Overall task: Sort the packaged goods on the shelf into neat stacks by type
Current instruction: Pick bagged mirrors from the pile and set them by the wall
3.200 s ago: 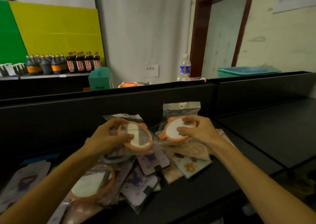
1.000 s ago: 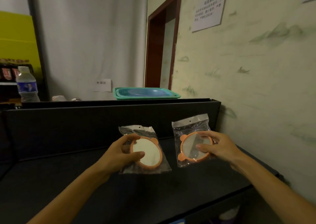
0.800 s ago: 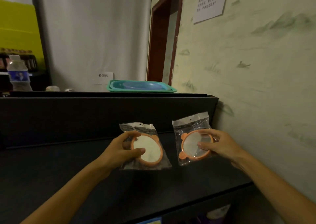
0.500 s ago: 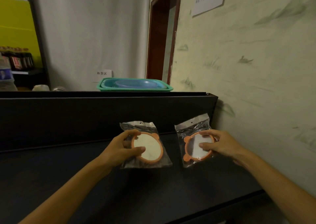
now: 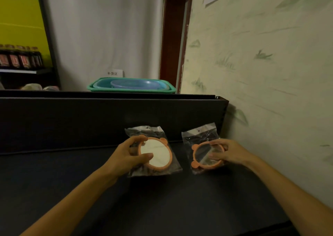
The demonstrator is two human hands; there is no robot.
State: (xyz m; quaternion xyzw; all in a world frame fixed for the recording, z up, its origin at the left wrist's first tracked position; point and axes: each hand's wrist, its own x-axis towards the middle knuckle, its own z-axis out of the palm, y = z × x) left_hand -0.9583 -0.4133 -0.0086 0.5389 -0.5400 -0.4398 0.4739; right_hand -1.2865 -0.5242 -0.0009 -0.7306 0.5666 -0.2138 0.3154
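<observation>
The left hand point(image 5: 126, 154) is gripping the left packaged mirror point(image 5: 155, 153), an orange-framed round mirror with two small ears sealed in a clear plastic bag; the thumb is lying across the lower left of the mirror face and the curled fingers are wrapping around the frame's left edge. The bag is extending up and to the right of the hand, with its lower edge sitting just above or on the black shelf point(image 5: 162, 199); contact cannot be confirmed. The right hand point(image 5: 228, 153) is gripping the right packaged mirror point(image 5: 203, 156) of the same type, with the thumb pressing on the mirror face and the fingers curling over the frame's upper right edge. This package is lying to the left of the right hand, tilted, with its ears pointing left. The two packages are sitting side by side, apart, in front of the shelf's black back panel point(image 5: 90, 120). A green basket point(image 5: 131, 88) is resting above the panel. The patterned wall point(image 5: 270, 73) is standing just beside the right hand.
</observation>
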